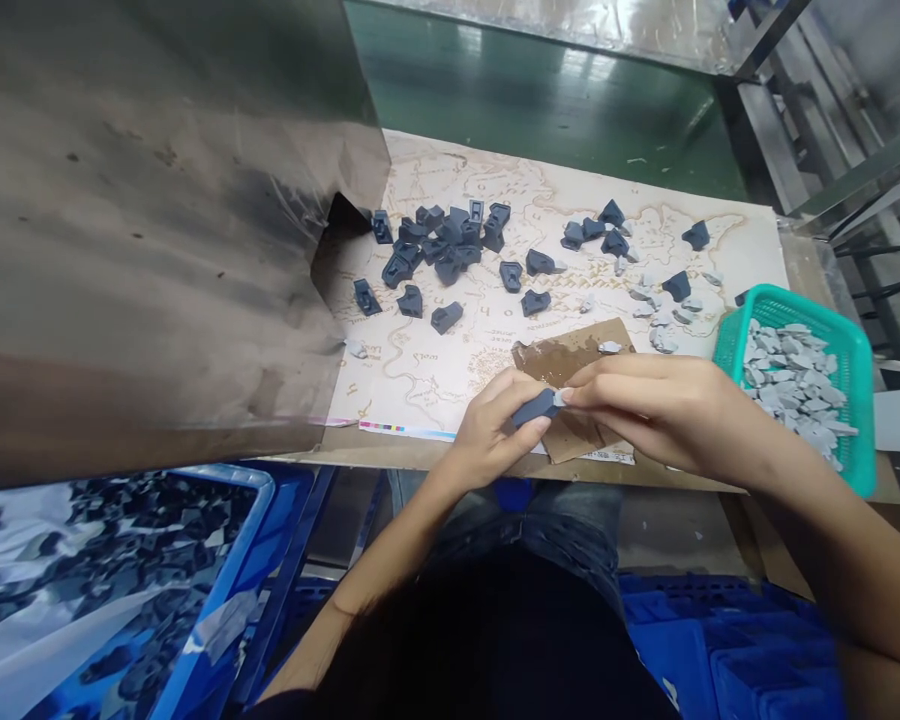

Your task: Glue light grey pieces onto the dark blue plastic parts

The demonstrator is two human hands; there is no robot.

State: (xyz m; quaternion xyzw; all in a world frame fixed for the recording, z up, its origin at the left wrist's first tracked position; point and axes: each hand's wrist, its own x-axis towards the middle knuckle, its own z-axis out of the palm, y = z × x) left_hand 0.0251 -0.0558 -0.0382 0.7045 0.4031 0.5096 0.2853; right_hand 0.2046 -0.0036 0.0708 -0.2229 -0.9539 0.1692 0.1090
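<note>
Left hand point(487, 430): fingers gripping dark block point(532, 409). Right hand point(645, 395): fingers pinching pale chip point(559, 398) at its end; unit seemingly unfinished. Apparently pending: loose blocks point(448, 268), tabletop point(405, 452).

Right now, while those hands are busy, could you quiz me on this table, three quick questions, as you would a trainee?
1. Multiple choice: which hand grips a dark block?
A) left
B) right
C) neither

2. True or false: a green basket stands to the person's right.

3. Open question: what does the right hand pinch beside the dark block?

Key
1: A, the left hand.
2: True.
3: A small pale piece.
</note>
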